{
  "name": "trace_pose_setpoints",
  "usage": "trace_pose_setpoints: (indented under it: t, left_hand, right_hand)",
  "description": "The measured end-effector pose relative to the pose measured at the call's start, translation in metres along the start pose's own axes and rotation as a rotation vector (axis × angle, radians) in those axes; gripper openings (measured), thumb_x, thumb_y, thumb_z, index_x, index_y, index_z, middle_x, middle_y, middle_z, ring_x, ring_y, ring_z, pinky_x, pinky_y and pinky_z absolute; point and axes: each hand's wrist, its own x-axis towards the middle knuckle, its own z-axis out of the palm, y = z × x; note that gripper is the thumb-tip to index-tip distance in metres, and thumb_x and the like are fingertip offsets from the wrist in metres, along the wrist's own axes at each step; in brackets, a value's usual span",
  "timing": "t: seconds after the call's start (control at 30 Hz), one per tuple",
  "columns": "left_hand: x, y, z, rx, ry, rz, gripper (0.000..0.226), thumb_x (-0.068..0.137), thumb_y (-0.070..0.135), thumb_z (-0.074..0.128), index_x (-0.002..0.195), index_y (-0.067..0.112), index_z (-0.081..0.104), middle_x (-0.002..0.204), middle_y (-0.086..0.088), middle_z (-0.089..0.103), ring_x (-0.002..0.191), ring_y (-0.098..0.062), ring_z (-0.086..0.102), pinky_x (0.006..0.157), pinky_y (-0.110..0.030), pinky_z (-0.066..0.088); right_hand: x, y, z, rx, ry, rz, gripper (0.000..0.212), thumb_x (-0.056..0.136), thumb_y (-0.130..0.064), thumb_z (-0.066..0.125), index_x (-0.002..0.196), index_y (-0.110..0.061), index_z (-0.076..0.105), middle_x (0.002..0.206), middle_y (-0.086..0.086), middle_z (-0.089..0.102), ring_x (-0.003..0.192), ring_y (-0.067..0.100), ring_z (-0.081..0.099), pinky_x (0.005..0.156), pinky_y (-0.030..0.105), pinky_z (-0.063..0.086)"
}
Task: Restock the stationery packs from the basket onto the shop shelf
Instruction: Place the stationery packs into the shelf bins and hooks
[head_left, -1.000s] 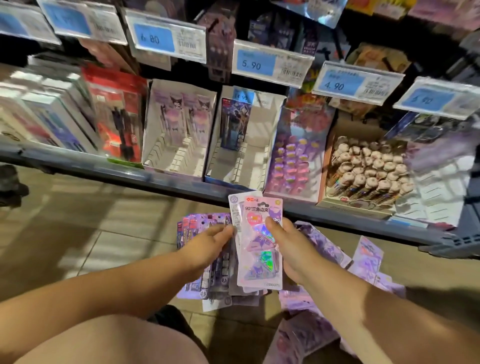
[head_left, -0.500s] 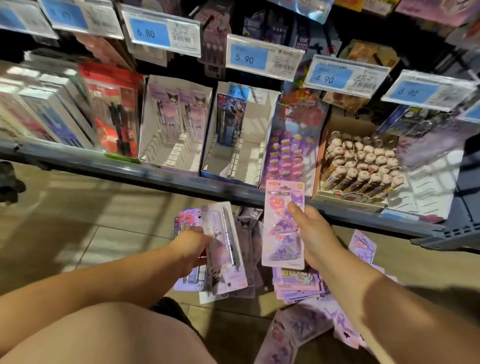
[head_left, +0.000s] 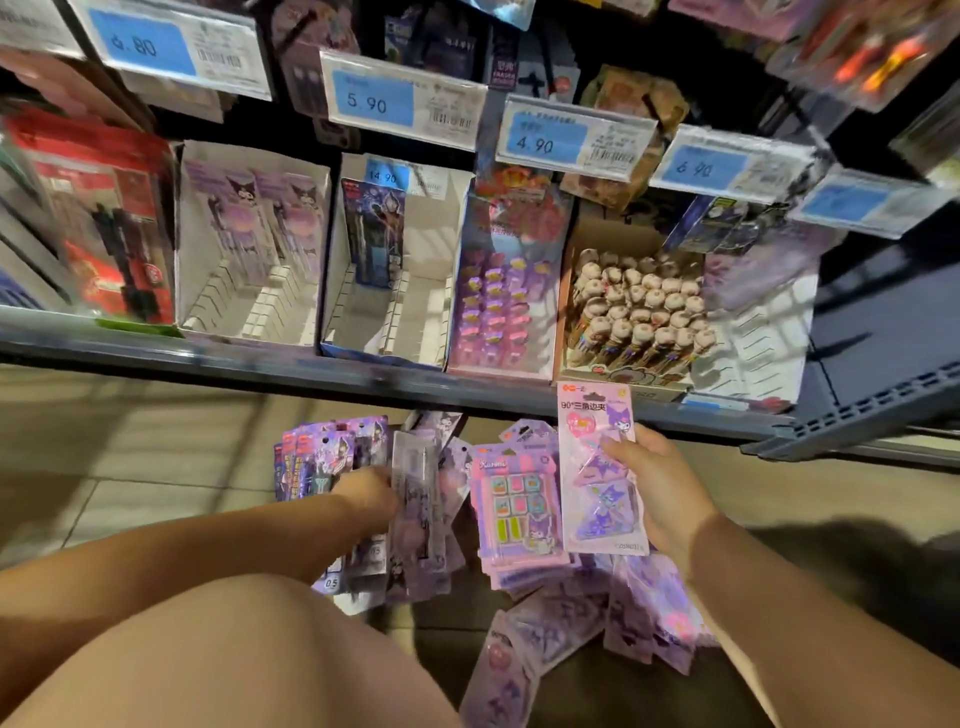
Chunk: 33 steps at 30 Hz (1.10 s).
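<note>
Pinching a pink corner-clip pack (head_left: 592, 499) along its right edge, the right grip (head_left: 662, 488) is closing on it with the thumb across the front and the fingers behind, so that the printed face is showing to the person and can be matched against the displays. The pack is hanging upright in the air, just on the near side of the shelf (head_left: 208, 358) edge, below the box of plush-topped pens (head_left: 634, 317) and touching neither. The left grip (head_left: 371, 493) is clutching a fanned bunch of pen packs (head_left: 322, 462) low over the floor (head_left: 130, 467), probably spread so each kind can be told apart; motion blur is hiding how its fingers lie. More purple packs are lying in a loose pile (head_left: 561, 618) on the floor between the arms, with a squared stack of sticky-note packs (head_left: 519, 514) on top; no basket is appearing in view. On the shelf, the left white display box (head_left: 249, 291) is carrying only two pen packs at its far end, and the middle white display box (head_left: 415, 312) is holding a single dark blue pack, so both are looking like the gaps to be filled. Judging by that, the person is sorting and checking before placing, and no pack from either grip is on the shelf yet.
</note>
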Motion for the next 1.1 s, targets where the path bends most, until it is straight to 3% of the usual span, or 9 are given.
trace_pose_setpoints:
  t: [0.07,0.27,0.4,0.53,0.63,0.73,0.83,0.93,1.1]
  left_hand:
    - [0.001,0.007,0.004,0.117,0.031,0.023,0.027,0.096,0.016,0.051,0.121,0.015,0.059,0.099,-0.004,0.062,0.08,-0.018,0.061,0.064,-0.019,0.05]
    - [-0.003,0.021,0.006,0.341,0.002,0.061,0.041,0.093,0.014,0.048,0.132,0.004,0.041,0.129,-0.018,0.053,0.113,-0.03,0.058,0.084,-0.032,0.046]
    - [-0.012,0.036,0.003,0.493,-0.088,0.113,0.051,0.098,0.035,0.048,0.139,0.006,0.042,0.134,-0.012,0.05,0.117,-0.025,0.053,0.09,-0.03,0.045]
    - [-0.016,0.056,-0.005,0.279,-0.105,0.127,0.039,0.092,0.042,0.058,0.123,0.018,0.056,0.122,-0.004,0.062,0.107,-0.023,0.06,0.091,-0.03,0.049]
    - [-0.026,0.086,-0.003,0.133,-0.175,0.104,0.034,0.092,0.045,0.058,0.112,0.017,0.058,0.103,-0.008,0.064,0.09,-0.024,0.06,0.082,-0.034,0.053]
    - [-0.029,0.112,0.005,0.29,-0.128,0.12,0.056,0.089,0.05,0.06,0.127,0.011,0.047,0.11,-0.008,0.056,0.093,-0.022,0.053,0.077,-0.027,0.04]
    - [-0.031,0.133,0.019,0.222,-0.073,0.093,0.074,0.089,0.042,0.063,0.145,0.007,0.03,0.139,-0.015,0.045,0.122,-0.03,0.047,0.096,-0.032,0.039]
    - [-0.029,0.137,0.038,0.136,-0.028,0.042,0.066,0.091,0.04,0.063,0.143,0.012,0.034,0.11,-0.008,0.052,0.104,-0.022,0.045,0.08,-0.026,0.035]
    - [-0.021,0.122,0.057,-0.036,0.12,-0.048,0.081,0.075,0.037,0.08,0.135,0.011,0.033,0.112,-0.011,0.053,0.103,-0.03,0.053,0.081,-0.038,0.046]
  right_hand:
    - [-0.001,0.001,-0.022,0.006,0.061,0.029,0.026,0.093,0.003,0.048,0.103,-0.013,0.066,0.091,0.013,0.071,0.082,0.031,0.065,0.087,0.049,0.048]
    - [-0.001,0.027,-0.089,-0.03,0.134,0.061,0.025,0.09,0.002,0.048,0.108,-0.004,0.064,0.099,0.023,0.069,0.088,0.039,0.067,0.08,0.05,0.052]
    - [0.004,0.053,-0.116,-0.08,0.238,0.117,0.02,0.088,0.003,0.058,0.106,-0.007,0.061,0.088,0.014,0.071,0.071,0.029,0.07,0.057,0.031,0.053]
    - [0.011,0.081,-0.122,-0.002,0.262,0.198,0.031,0.088,0.001,0.061,0.115,-0.011,0.052,0.101,0.016,0.065,0.087,0.034,0.066,0.068,0.037,0.053]
    - [0.018,0.096,-0.122,-0.014,0.242,0.162,0.03,0.089,0.003,0.06,0.117,-0.005,0.053,0.106,0.016,0.066,0.085,0.028,0.065,0.063,0.026,0.054]
    - [0.028,0.109,-0.113,-0.063,0.215,0.098,0.028,0.09,0.004,0.058,0.116,-0.006,0.054,0.112,0.016,0.064,0.083,0.019,0.062,0.066,0.016,0.051]
    - [0.034,0.122,-0.106,-0.116,0.175,0.116,0.032,0.092,-0.006,0.059,0.123,-0.007,0.053,0.107,0.01,0.066,0.087,0.019,0.062,0.075,0.027,0.051]
    - [0.036,0.125,-0.1,-0.219,0.211,0.118,0.03,0.096,-0.011,0.054,0.126,-0.013,0.051,0.106,0.007,0.063,0.092,0.024,0.06,0.066,0.024,0.044]
    - [0.039,0.128,-0.095,-0.518,0.335,0.099,0.04,0.09,-0.019,0.061,0.129,-0.011,0.053,0.112,0.01,0.062,0.095,0.027,0.061,0.073,0.028,0.049]
